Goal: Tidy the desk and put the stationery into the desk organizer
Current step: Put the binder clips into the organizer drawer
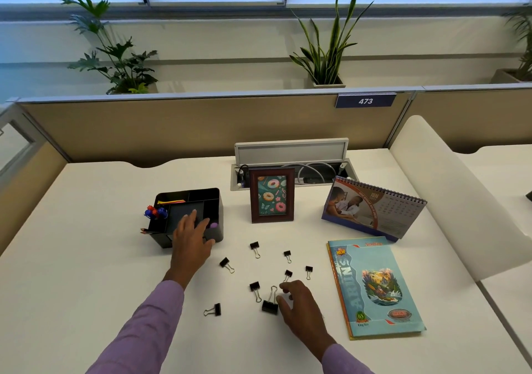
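Observation:
A black desk organizer (214, 198) stands at the left of the white desk, with pens and coloured items in its compartments. My left hand (191, 236) rests with spread fingers on the organizer's front edge and holds nothing. Several black binder clips lie scattered in front, among them a small one (254, 247) and another (214, 309). My right hand (299, 306) is by the largest binder clip (270, 304), thumb and forefinger curved beside its wire handles; whether they touch it I cannot tell.
A wooden photo frame (272, 195) and a desk calendar (371, 206) stand behind the clips. Notebooks (374, 287) lie stacked at the right. An open cable hatch (290, 169) sits at the back, below the partition wall.

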The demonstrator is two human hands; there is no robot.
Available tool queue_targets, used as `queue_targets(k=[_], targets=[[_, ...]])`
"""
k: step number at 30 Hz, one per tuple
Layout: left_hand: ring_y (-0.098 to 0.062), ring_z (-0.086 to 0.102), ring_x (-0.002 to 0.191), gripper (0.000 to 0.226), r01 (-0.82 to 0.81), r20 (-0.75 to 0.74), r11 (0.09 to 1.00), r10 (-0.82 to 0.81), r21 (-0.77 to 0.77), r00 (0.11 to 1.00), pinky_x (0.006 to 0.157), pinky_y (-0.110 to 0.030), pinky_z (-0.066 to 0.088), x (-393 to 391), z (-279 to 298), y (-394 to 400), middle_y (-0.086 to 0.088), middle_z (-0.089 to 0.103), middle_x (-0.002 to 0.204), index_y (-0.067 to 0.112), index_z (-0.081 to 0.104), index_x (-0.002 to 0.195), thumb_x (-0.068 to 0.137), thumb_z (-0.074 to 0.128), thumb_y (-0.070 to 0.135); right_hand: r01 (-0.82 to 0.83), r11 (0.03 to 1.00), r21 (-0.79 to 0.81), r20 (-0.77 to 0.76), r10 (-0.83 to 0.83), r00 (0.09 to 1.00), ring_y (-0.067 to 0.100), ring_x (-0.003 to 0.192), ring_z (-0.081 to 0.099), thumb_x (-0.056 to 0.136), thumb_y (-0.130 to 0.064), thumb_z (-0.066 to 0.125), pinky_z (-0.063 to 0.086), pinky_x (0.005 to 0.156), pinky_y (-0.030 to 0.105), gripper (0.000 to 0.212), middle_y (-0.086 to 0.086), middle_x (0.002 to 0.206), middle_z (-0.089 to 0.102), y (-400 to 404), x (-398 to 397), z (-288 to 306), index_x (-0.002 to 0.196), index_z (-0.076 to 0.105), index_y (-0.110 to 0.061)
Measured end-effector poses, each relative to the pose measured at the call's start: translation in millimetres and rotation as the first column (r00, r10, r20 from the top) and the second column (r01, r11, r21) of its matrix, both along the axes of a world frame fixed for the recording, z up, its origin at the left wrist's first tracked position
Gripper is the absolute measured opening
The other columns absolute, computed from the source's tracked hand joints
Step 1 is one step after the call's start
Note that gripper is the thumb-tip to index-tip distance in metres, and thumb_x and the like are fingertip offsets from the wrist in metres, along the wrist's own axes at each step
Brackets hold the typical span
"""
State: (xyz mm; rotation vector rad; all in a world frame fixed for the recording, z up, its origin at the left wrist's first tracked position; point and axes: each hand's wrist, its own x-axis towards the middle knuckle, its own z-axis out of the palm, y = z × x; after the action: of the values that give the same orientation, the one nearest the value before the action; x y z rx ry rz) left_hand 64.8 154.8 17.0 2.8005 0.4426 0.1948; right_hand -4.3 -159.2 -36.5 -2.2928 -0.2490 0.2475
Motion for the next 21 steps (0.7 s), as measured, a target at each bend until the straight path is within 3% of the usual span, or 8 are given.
queue_targets(k=[2, 4, 6, 7, 9, 15, 19, 21], targets=[[-0.035, 0.043, 0.130, 0.051, -0.110, 0.186, 0.982, 0.139, -0.155, 0.973, 0.101, -0.048, 0.041, -6.5, 6.9, -7.1, -0.016, 0.047, 0.141, 0.013, 0.058, 0.130, 0.083, 0.075, 0.021, 0.002, 1.000, 0.003, 0.003, -0.002, 1.000, 0.006, 0.102, 0.054, 0.092, -0.034, 0.059, 0.046, 0.088, 0.022, 0.029, -0.017, 0.109, 0.053, 0.5, 0.4, 0.0, 0.120, 0.058, -0.027], [-0.028, 0.052, 0.111, 0.035, -0.260, 0.303, 0.820, 0.453, -0.509, 0.838, 0.089, -0.036, 0.044, -14.8, 12.7, -13.2, -0.015, 0.054, 0.124, 0.007, 0.060, 0.123, 0.090, 0.065, 0.013, 0.004, 1.000, 0.002, 0.000, -0.004, 1.000, 0.005, 0.102, 0.054, 0.092, -0.035, 0.059, 0.046, 0.087, 0.021, 0.030, -0.017, 0.109, 0.052, 1.3, 0.0, -0.6, 0.121, 0.058, -0.027], [-0.021, 0.057, 0.094, 0.028, -0.329, 0.066, 0.355, 0.761, -0.875, 0.646, 0.077, -0.031, 0.047, -16.8, 16.2, -13.4, -0.011, 0.060, 0.111, 0.007, 0.060, 0.121, 0.094, 0.053, 0.006, -0.004, 1.000, -0.005, -0.001, 0.004, 1.000, 0.004, 0.101, 0.053, 0.092, -0.035, 0.059, 0.044, 0.086, 0.018, 0.029, -0.017, 0.109, 0.052, 1.7, -0.9, -0.8, 0.121, 0.058, -0.028], [-0.020, 0.058, 0.084, 0.029, -0.314, -0.103, 0.105, 0.807, -0.944, 0.581, 0.071, -0.029, 0.048, -15.7, 12.9, -10.5, -0.009, 0.063, 0.101, 0.008, 0.061, 0.121, 0.095, 0.049, 0.005, -0.008, 1.000, -0.006, -0.003, 0.007, 1.000, 0.004, 0.101, 0.053, 0.092, -0.035, 0.059, 0.044, 0.086, 0.018, 0.028, -0.017, 0.109, 0.053, 1.8, -1.5, -1.0, 0.120, 0.057, -0.031], [-0.017, 0.057, 0.070, 0.028, -0.291, -0.326, -0.186, 0.756, -0.938, 0.568, 0.065, -0.028, 0.049, -13.7, 4.9, 0.2, -0.005, 0.062, 0.084, 0.007, 0.062, 0.120, 0.096, 0.048, 0.007, -0.012, 1.000, -0.006, -0.003, 0.012, 1.000, 0.005, 0.100, 0.054, 0.092, -0.035, 0.059, 0.045, 0.085, 0.019, 0.025, -0.017, 0.108, 0.053, 2.7, -2.3, -0.9, 0.115, 0.052, -0.038], [-0.015, 0.055, 0.068, 0.016, -0.326, -0.496, -0.380, 0.562, -0.866, 0.662, 0.066, -0.029, 0.048, -6.9, -9.2, 13.0, -0.003, 0.059, 0.081, 0.011, 0.058, 0.083, 0.097, 0.049, 0.010, -0.012, 1.000, -0.014, 0.008, 0.012, 1.000, 0.003, 0.099, 0.053, 0.091, -0.037, 0.059, 0.043, 0.085, 0.018, 0.024, -0.024, 0.104, 0.049, 2.9, -4.6, -1.7, 0.112, 0.049, -0.041], [-0.015, 0.056, 0.073, 0.017, -0.314, -0.512, -0.422, 0.526, -0.850, 0.679, 0.087, -0.031, 0.046, -4.2, -11.8, 9.9, -0.003, 0.059, 0.082, 0.008, 0.058, 0.081, 0.097, 0.052, 0.012, 0.003, 0.999, -0.033, 0.008, -0.003, 1.000, 0.004, 0.100, 0.053, 0.091, -0.037, 0.059, 0.045, 0.085, 0.020, 0.026, -0.018, 0.108, 0.053, -1.4, -4.7, -1.9, 0.117, 0.057, -0.033], [-0.014, 0.056, 0.076, 0.017, -0.284, -0.514, -0.458, 0.527, -0.843, 0.676, 0.084, -0.030, 0.045, -4.3, -12.5, 7.8, -0.002, 0.059, 0.084, 0.008, 0.059, 0.083, 0.097, 0.051, 0.013, 0.003, 0.999, -0.040, 0.004, -0.003, 1.000, 0.003, 0.099, 0.053, 0.091, -0.037, 0.059, 0.044, 0.084, 0.019, 0.024, -0.018, 0.108, 0.053, -3.3, -4.9, 0.8, 0.114, 0.051, -0.039]])
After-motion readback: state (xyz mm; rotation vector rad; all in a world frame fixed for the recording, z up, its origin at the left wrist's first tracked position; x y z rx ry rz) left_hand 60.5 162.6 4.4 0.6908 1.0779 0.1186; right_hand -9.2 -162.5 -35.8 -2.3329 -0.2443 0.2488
